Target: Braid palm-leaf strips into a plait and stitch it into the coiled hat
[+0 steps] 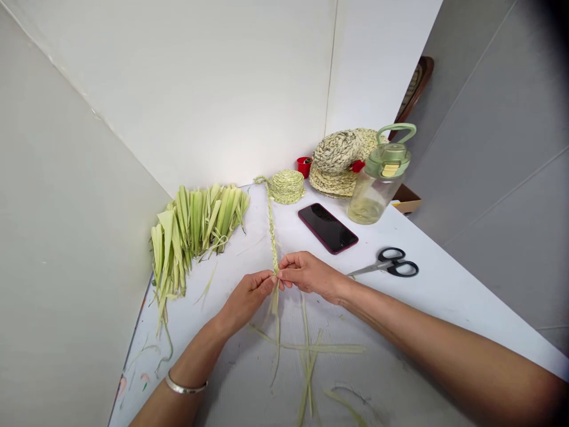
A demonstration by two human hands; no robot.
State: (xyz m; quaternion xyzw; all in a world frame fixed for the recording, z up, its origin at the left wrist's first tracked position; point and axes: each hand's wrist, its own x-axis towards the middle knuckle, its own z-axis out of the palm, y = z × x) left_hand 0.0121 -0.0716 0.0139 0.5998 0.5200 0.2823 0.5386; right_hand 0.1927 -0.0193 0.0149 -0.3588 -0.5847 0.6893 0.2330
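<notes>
A narrow braid of pale green husk strips runs from a coiled braid roll at the back of the table down to my hands. My left hand pinches the braid's near end from the left. From the right, my right hand closes its fingertips on the same spot, touching the left fingertips. Unbraided strip ends hang below the fingers. Several loose husk strips lie crossed on the table nearer me. Exactly which strands each hand grips is hidden by the fingers.
Husk bundles lie at the left. Scissors rest beyond my right forearm, near a phone. A bottle, a braided hat and a red cup stand at the back of the white table, against a wall.
</notes>
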